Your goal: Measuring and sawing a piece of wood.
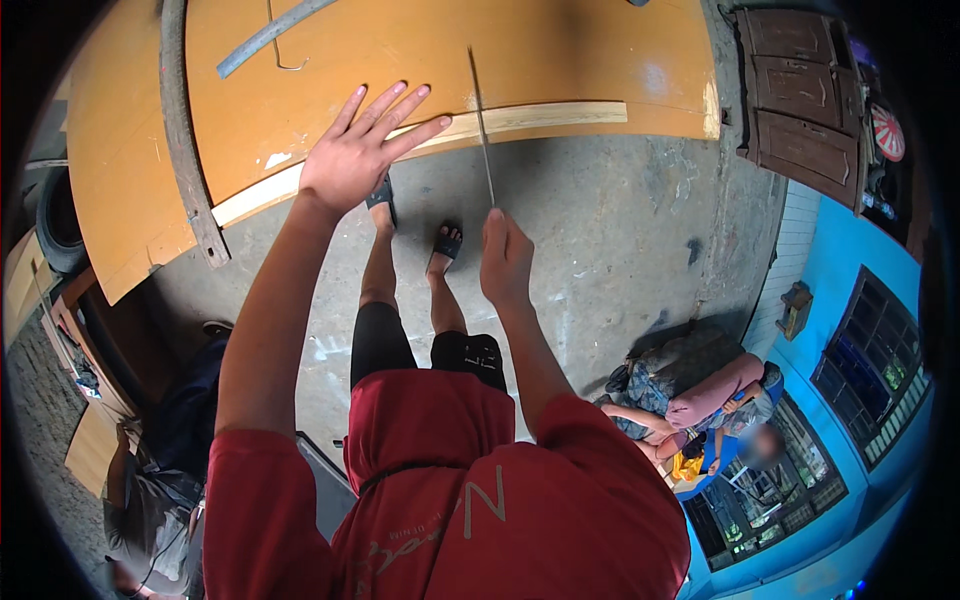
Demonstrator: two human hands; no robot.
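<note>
- Your pale wooden strip (565,117) lies along the near edge of the orange desk (400,45), seemingly in one piece; no finished cut shows.
- Your right hand (507,262) is clamped around the handle end of a long thin blade (488,165), which crosses the strip; whether it has bitten in, you cannot tell, so the severing looks mostly left.
- Your left hand (360,150) is splayed with fingers apart, its palm apparently on the strip.
- Beyond the strip lie a grey tube (265,42) and bent wire (292,67); a weathered bar (180,130) crosses its left end.
- Right of the strip stand brown drawers (800,95); nearer than it, concrete floor (610,240).
</note>
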